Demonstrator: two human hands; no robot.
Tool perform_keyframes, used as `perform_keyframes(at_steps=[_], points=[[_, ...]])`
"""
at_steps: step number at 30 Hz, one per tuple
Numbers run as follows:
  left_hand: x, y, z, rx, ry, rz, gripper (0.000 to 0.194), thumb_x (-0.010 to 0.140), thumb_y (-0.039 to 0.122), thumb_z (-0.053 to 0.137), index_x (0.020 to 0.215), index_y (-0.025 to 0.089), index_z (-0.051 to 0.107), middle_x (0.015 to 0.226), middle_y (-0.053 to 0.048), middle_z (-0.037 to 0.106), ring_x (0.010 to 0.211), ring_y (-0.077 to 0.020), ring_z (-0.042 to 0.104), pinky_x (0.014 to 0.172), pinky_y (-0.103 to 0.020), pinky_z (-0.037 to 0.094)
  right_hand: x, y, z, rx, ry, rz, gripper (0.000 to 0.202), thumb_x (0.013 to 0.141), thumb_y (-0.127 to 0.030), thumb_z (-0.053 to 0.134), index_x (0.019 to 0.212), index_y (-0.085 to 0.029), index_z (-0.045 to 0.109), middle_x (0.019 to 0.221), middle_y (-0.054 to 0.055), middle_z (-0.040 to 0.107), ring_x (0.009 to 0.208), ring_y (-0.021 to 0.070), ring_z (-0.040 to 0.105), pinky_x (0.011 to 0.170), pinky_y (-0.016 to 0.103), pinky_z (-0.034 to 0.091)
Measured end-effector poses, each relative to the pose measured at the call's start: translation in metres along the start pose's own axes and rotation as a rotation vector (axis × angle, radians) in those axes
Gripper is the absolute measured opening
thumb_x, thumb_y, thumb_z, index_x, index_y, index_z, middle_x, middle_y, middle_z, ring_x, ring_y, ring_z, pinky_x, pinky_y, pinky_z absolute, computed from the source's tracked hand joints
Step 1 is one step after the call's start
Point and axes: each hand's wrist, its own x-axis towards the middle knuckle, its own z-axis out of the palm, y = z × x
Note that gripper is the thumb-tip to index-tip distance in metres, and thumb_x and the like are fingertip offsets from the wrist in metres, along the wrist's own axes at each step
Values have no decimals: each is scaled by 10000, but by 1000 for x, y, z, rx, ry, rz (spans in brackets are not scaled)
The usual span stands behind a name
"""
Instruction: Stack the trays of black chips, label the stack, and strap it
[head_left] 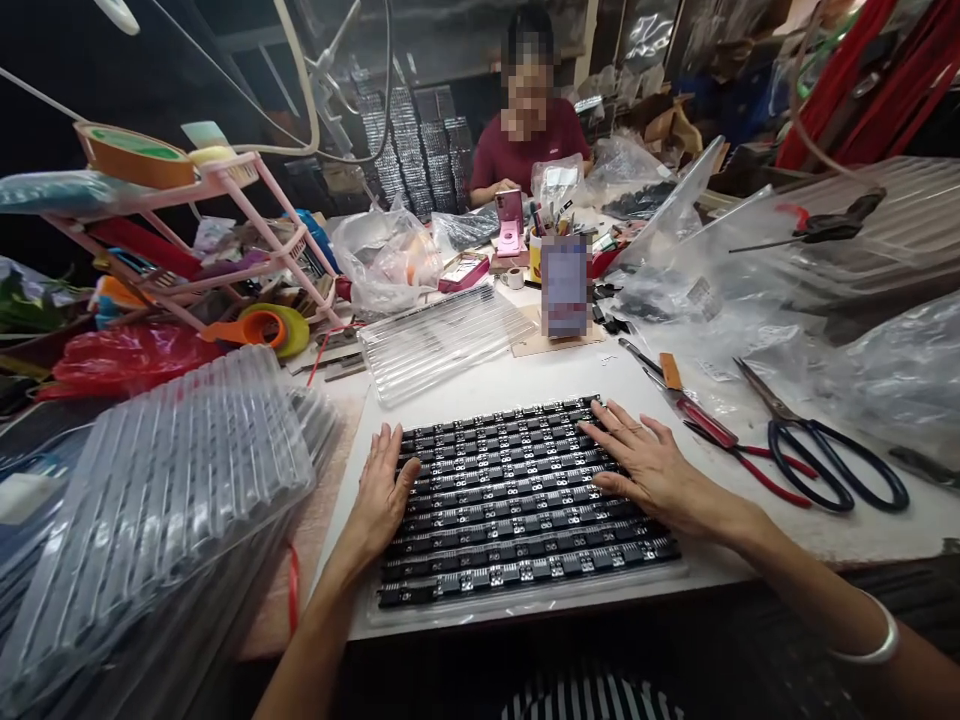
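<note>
In front of me on the white work surface lies a clear plastic tray (525, 598) filled with rows of small black electronic parts (510, 490) that show silvery contacts. My left hand (384, 490) rests along the tray's left edge, its fingers stretched out and the thumb on the ends of the rows. On the upper right part of the rows lies my right hand (645, 465), fingers spread and touching the black parts. Neither hand grips anything. Just behind the filled tray is a clear ribbed plastic tray (446, 340).
Stacked ribbed trays (172, 470) stand at the left beneath a pink rack (255, 250). To the right lie large scissors (817, 450), red-handled pliers (757, 465) and plastic bags (900, 350). A phone (566, 290) stands behind, and a person (525, 150) sits across the table.
</note>
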Motion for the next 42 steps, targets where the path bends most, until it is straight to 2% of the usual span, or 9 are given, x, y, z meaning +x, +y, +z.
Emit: perform_keyframes(at_steps=[6, 10, 14, 18, 22, 26, 32, 37, 42], points=[[-4, 12, -9, -132, -59, -66, 828, 878, 678, 246, 1494, 130, 172, 1566, -131, 133, 1452, -240, 49, 1176, -470, 72, 13, 15, 7, 7, 64, 23, 682, 901, -637, 254, 1457, -244, 299, 1529, 81, 264, 1422, 247, 197, 1101, 562, 220], [-6, 18, -13, -215, -74, -69, 827, 878, 678, 253, 1503, 153, 125, 1568, -116, 129, 1450, -229, 68, 1181, -449, 47, 8, 20, 11, 40, 159, 31, 702, 894, -650, 236, 1454, -232, 308, 1521, 87, 290, 1412, 257, 233, 1089, 556, 249], [-9, 21, -17, -331, -103, -97, 736, 925, 606, 220, 1510, 195, 45, 1571, -78, 131, 1443, -191, 121, 1187, -401, 86, -9, 14, 10, 196, 253, 194, 702, 901, -624, 215, 1443, -194, 334, 1517, 110, 293, 1399, 257, 270, 1116, 523, 237], [-10, 21, -19, -324, -133, -38, 727, 926, 596, 264, 1508, 206, 69, 1565, -60, 160, 1443, -188, 129, 1189, -410, 56, -26, 7, 12, 399, 328, 349, 677, 878, -637, 283, 1372, -205, 450, 1459, 83, 416, 1358, 247, 356, 1140, 471, 247], [-11, 20, -19, -445, -71, -101, 730, 930, 593, 259, 1509, 198, 55, 1568, -73, 171, 1432, -196, 179, 1178, -393, 163, -31, 9, 15, 462, 459, 425, 644, 866, -630, 342, 1287, -189, 550, 1348, 82, 546, 1277, 242, 468, 1130, 402, 303], [-16, 21, -24, -627, 20, -202, 652, 947, 538, 301, 1495, 206, 180, 1525, -96, 310, 1378, -218, 337, 1135, -394, 294, -30, 17, 19, 383, 495, 454, 590, 867, -608, 352, 1221, -208, 601, 1243, 87, 617, 1194, 266, 542, 1091, 422, 362], [-56, 24, -32, -592, 60, -171, 572, 943, 398, 417, 1468, 234, 259, 1442, -79, 453, 1355, -195, 382, 1125, -368, 321, -27, 18, 20, 334, 453, 420, 551, 846, -587, 380, 1167, -212, 624, 1212, 98, 630, 1177, 271, 549, 1077, 422, 373], [-103, 22, -32, -629, 52, -190, 556, 953, 386, 395, 1471, 251, 246, 1447, -77, 446, 1326, -212, 426, 1116, -400, 343, -47, 16, 17, 447, 370, 479, 474, 850, -552, 418, 1187, -288, 620, 1251, 56, 622, 1202, 266, 538, 1085, 426, 364], [-135, 25, -20, -582, 40, -162, 587, 943, 364, 434, 1480, 260, 221, 1506, -70, 355, 1368, -205, 360, 1145, -395, 295, -80, 9, 33, 460, 370, 519, 437, 840, -586, 428, 1221, -428, 572, 1244, -11, 627, 1202, 269, 538, 1087, 446, 360]])
